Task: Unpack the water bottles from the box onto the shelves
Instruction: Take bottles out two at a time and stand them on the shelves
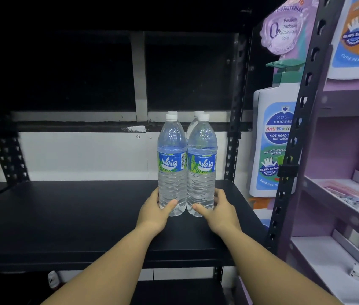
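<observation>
Two clear water bottles with blue-green labels and white caps stand upright side by side on the black shelf [64, 212]. My left hand [155, 211] grips the base of the left bottle [171, 159], thumb across its front. My right hand [218, 211] grips the base of the right bottle [201, 164] in the same way. Behind them the white caps of two more bottles [198, 113] show, their bodies mostly hidden. The box is out of view.
Black perforated uprights [232, 137] [9, 155] frame the shelf, with a white wall behind. At the right stands a purple cardboard display [339, 150] printed with large wash bottles, behind another black upright [295, 139]. A lower shelf lies beneath.
</observation>
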`<state>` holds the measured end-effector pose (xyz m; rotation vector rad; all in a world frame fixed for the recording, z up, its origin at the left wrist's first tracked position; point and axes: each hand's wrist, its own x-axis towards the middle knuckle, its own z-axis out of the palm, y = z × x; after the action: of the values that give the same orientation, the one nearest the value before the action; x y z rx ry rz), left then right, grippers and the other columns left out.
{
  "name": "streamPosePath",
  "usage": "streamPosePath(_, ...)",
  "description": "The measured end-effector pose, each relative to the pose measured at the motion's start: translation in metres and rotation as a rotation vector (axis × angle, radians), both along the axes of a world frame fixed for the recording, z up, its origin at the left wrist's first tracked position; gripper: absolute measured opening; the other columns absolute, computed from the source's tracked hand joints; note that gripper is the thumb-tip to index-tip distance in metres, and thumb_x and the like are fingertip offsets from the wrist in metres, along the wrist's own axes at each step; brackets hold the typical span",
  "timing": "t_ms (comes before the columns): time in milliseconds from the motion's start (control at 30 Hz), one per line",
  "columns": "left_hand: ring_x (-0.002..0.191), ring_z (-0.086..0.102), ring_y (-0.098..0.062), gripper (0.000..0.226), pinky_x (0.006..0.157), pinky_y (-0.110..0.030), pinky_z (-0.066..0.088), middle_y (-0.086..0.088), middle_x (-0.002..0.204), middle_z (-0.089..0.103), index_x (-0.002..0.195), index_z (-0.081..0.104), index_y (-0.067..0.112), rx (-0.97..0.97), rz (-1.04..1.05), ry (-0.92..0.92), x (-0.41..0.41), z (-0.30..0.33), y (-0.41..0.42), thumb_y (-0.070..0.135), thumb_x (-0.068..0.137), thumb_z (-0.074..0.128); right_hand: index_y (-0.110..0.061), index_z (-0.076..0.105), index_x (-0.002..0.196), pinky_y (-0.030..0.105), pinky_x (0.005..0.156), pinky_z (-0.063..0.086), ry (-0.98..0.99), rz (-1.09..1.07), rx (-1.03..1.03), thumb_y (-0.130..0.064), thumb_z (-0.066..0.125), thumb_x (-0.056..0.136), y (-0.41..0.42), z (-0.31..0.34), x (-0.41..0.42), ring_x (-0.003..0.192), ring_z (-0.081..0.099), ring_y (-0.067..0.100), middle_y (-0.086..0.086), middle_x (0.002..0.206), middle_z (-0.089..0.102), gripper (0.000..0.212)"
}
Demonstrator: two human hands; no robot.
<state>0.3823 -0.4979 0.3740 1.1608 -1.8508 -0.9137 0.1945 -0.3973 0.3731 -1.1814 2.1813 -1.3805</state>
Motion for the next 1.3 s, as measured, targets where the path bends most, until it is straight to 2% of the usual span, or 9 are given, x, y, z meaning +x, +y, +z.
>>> streamPosePath(67, 0.121, 0.064, -0.02, 0.072, 0.101, -0.039, 0.052, 0.003, 0.132, 0.059, 0.153, 0.042, 0.044, -0.001, 0.026, -0.043, -0.002, -0.002, -0.004, 0.059, 0.09, 0.072, -0.051, 0.041, 0.137, 0.04, 0.092, 0.055, 0.026, -0.003, 0.03, -0.065, 0.079, 0.078, -0.001, 0.001, 0.003, 0.107, 0.067, 0.016, -0.019, 0.11, 0.068, 0.072)
streamPosePath(167, 0.116, 0.068, -0.02, 0.087, 0.096, -0.038, 0.052, 0.004, 0.128, 0.067, 0.157, 0.032, 0.039, 0.036, 0.072, 0.018, -0.003, -0.004, -0.006, 0.057, 0.086, 0.079, -0.057, 0.033, 0.138, 0.048, 0.093, 0.057, 0.096, -0.009, 0.069, -0.079, 0.065, 0.075, -0.004, 0.0, 0.007, 0.11, 0.066, 0.023, -0.012, 0.116, 0.072, 0.075)
streamPosePath(300, 0.104, 0.07, -0.013, 0.053, 0.093, -0.038, 0.056, 0.007, 0.115, 0.073, 0.122, 0.045, 0.039, 0.066, 0.106, 0.092, -0.002, -0.005, -0.005, 0.047, 0.086, 0.084, -0.051, 0.032, 0.141, 0.048, 0.094, 0.056, 0.153, -0.016, 0.092, -0.077, 0.062, 0.074, -0.002, 0.002, 0.011, 0.115, 0.063, 0.025, -0.009, 0.119, 0.071, 0.078)
streamPosePath(433, 0.103, 0.071, -0.007, 0.054, 0.091, -0.035, 0.058, 0.013, 0.112, 0.074, 0.119, 0.053, 0.039, 0.064, 0.091, 0.137, -0.001, -0.007, -0.006, 0.041, 0.08, 0.089, -0.041, 0.039, 0.129, 0.046, 0.09, 0.057, 0.117, -0.028, 0.151, -0.078, 0.054, 0.065, 0.0, 0.004, 0.01, 0.106, 0.064, 0.024, -0.005, 0.116, 0.069, 0.075)
streamPosePath(600, 0.099, 0.071, -0.003, 0.057, 0.083, -0.027, 0.054, 0.014, 0.111, 0.074, 0.121, 0.054, 0.039, 0.052, 0.073, 0.137, 0.001, -0.007, -0.005, 0.031, 0.079, 0.091, -0.04, 0.042, 0.124, 0.046, 0.087, 0.057, 0.125, -0.045, 0.153, -0.07, 0.062, 0.076, -0.001, 0.003, 0.009, 0.105, 0.064, 0.024, -0.004, 0.116, 0.068, 0.061)
streamPosePath(833, 0.096, 0.07, -0.006, 0.055, 0.084, -0.027, 0.05, 0.013, 0.106, 0.073, 0.124, 0.052, 0.041, 0.032, 0.077, 0.093, -0.001, -0.007, -0.005, 0.036, 0.084, 0.088, -0.032, 0.049, 0.125, 0.046, 0.093, 0.055, 0.16, -0.062, 0.096, -0.067, 0.077, 0.078, 0.001, 0.005, 0.01, 0.117, 0.059, 0.019, -0.009, 0.122, 0.06, 0.065)
streamPosePath(1033, 0.092, 0.07, -0.005, 0.054, 0.082, -0.03, 0.054, 0.012, 0.098, 0.074, 0.12, 0.052, 0.041, 0.014, 0.106, 0.064, -0.002, -0.007, -0.004, 0.039, 0.082, 0.089, -0.031, 0.048, 0.115, 0.048, 0.089, 0.056, 0.187, -0.09, 0.093, -0.063, 0.08, 0.079, -0.003, 0.003, 0.009, 0.113, 0.062, 0.023, -0.007, 0.12, 0.064, 0.058)
streamPosePath(1200, 0.086, 0.065, 0.004, 0.057, 0.068, -0.019, 0.046, 0.01, 0.099, 0.074, 0.126, 0.056, 0.036, 0.02, 0.111, 0.075, -0.001, -0.004, -0.001, 0.037, 0.081, 0.09, -0.031, 0.048, 0.113, 0.05, 0.088, 0.058, 0.177, -0.094, 0.093, -0.066, 0.08, 0.076, -0.002, 0.002, 0.01, 0.11, 0.063, 0.024, -0.006, 0.117, 0.066, 0.061)
streamPosePath(1300, 0.088, 0.066, -0.003, 0.062, 0.068, -0.022, 0.046, 0.009, 0.099, 0.072, 0.133, 0.059, 0.035, 0.02, 0.13, 0.08, 0.002, -0.003, 0.001, 0.04, 0.079, 0.091, -0.031, 0.05, 0.114, 0.049, 0.087, 0.059, 0.171, -0.094, 0.076, -0.067, 0.08, 0.075, 0.002, 0.004, 0.012, 0.108, 0.065, 0.025, -0.006, 0.114, 0.068, 0.061)
